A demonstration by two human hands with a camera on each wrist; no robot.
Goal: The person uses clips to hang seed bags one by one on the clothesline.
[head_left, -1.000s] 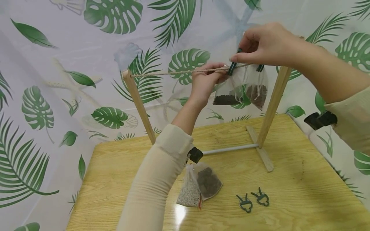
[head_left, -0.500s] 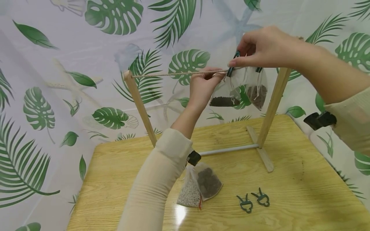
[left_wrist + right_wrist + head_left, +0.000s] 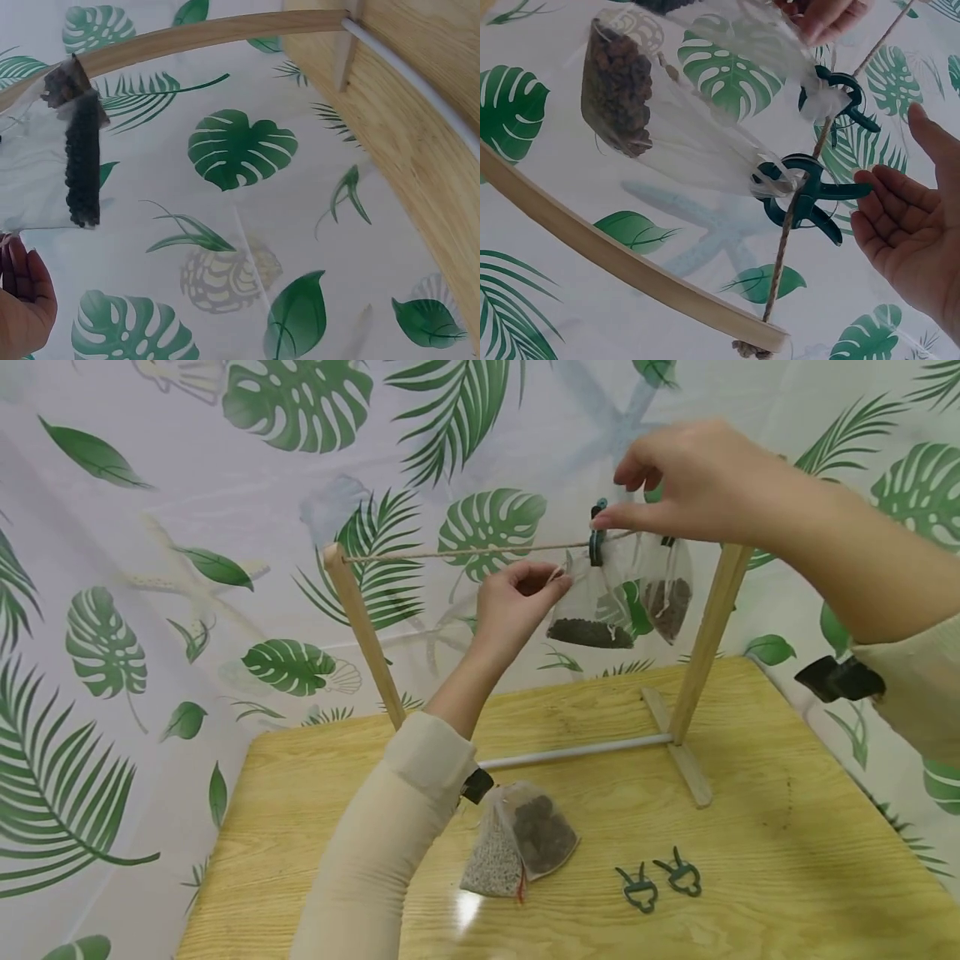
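Two sheer drawstring bags hang from a rope. The left bag holds dark grains; the right one holds brown lumps. Dark green spring clips fasten them, one clip on the left bag and another clip on the right bag. My left hand pinches the left bag's upper edge or its cord between thumb and fingers; which of the two I cannot tell. My right hand is beside the left bag's clip, fingers spread and thumb close to its handles, holding nothing.
The rope runs between two wooden posts joined low down by a white rod. On the wooden table lie a bag of speckled grains, a bag of dark lumps and two loose clips.
My right hand has let go of the clip, which now sits on the rope and the left bag. My left hand has moved down and left, off the rope, still at the bag.
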